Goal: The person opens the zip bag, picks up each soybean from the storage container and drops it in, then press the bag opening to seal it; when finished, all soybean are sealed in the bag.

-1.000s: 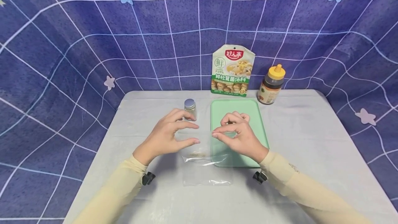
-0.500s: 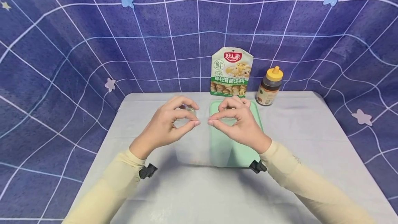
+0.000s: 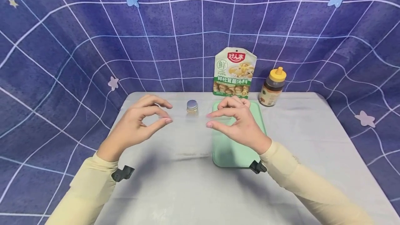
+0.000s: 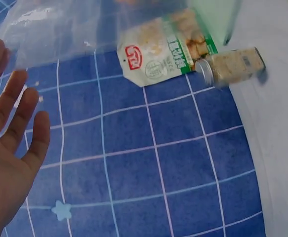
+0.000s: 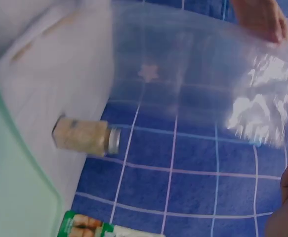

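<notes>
A clear plastic bag (image 3: 187, 141) hangs stretched between the two hands, its lower edge in front of the table; it shows as a shiny sheet in the right wrist view. My left hand (image 3: 137, 122) pinches one upper corner between thumb and index finger, the other fingers loosely bent. At the opposite corner my right hand (image 3: 242, 122) holds the bag with thumb and index finger, over the green tray (image 3: 237, 155). Behind the bag stands a small glass jar (image 3: 192, 107) with a silver lid and pale contents, also seen in the right wrist view.
A white and green soup seasoning packet (image 3: 235, 74) leans on the blue grid curtain (image 3: 140, 44) at the back. To its right stands a dark squeeze bottle (image 3: 272, 88) with a yellow cap. A pale cloth covers the table (image 3: 297, 131).
My left hand, first spread without a grip, came up to the right hand, took hold of the bag and moved left. The bag has risen and is drawn out between the hands.
</notes>
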Motion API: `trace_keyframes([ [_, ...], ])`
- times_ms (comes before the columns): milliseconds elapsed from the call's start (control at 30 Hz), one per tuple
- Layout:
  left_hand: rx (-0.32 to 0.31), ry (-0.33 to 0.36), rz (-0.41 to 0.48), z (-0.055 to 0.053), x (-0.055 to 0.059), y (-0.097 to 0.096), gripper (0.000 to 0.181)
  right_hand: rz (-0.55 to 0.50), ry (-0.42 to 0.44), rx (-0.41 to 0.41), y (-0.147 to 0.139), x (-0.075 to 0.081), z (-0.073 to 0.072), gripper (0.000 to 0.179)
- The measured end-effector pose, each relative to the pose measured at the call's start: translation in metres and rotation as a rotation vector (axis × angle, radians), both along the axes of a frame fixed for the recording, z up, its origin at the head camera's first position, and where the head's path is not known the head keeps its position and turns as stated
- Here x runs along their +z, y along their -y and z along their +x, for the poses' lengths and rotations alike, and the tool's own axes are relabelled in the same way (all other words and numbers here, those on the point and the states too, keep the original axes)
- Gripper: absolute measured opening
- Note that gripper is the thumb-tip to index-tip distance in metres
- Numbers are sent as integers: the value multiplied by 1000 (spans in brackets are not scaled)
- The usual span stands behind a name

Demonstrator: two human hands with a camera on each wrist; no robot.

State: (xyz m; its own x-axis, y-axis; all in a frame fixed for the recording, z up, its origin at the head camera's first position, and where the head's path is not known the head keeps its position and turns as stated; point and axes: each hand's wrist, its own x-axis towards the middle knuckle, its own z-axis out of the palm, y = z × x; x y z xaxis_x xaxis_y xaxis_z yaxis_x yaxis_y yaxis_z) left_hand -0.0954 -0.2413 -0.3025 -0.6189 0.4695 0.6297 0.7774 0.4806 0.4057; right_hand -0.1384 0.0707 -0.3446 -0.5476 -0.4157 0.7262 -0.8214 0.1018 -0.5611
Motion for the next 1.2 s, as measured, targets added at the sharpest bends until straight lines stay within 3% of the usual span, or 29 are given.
trace_keyframes([
  [133,18,-24,13,3,6,8,22,-34,30,-3,-5,9,9,18],
  [233,1,-31,-5,13,13,12,16,-40,44,27,-6,14,17,18],
  [467,-136,6,-12,47,38,3,24,-12,29,52,-12,0,26,19],
  [600,-229,71,-10,50,37,6,33,4,91,74,-15,1,37,17],
  [700,-170,167,-20,37,19,18,34,52,200,56,-13,-1,36,11],
  [800,24,314,-40,14,-10,30,23,136,341,-5,-2,-16,20,8],
  [900,193,459,-56,-15,-47,40,1,223,443,-70,13,-44,-6,12],
  [1033,328,572,-81,-46,-96,46,24,308,455,-151,30,-86,-38,14],
  [1200,405,628,-127,-67,-132,45,26,374,435,-231,41,-126,-64,15],
])
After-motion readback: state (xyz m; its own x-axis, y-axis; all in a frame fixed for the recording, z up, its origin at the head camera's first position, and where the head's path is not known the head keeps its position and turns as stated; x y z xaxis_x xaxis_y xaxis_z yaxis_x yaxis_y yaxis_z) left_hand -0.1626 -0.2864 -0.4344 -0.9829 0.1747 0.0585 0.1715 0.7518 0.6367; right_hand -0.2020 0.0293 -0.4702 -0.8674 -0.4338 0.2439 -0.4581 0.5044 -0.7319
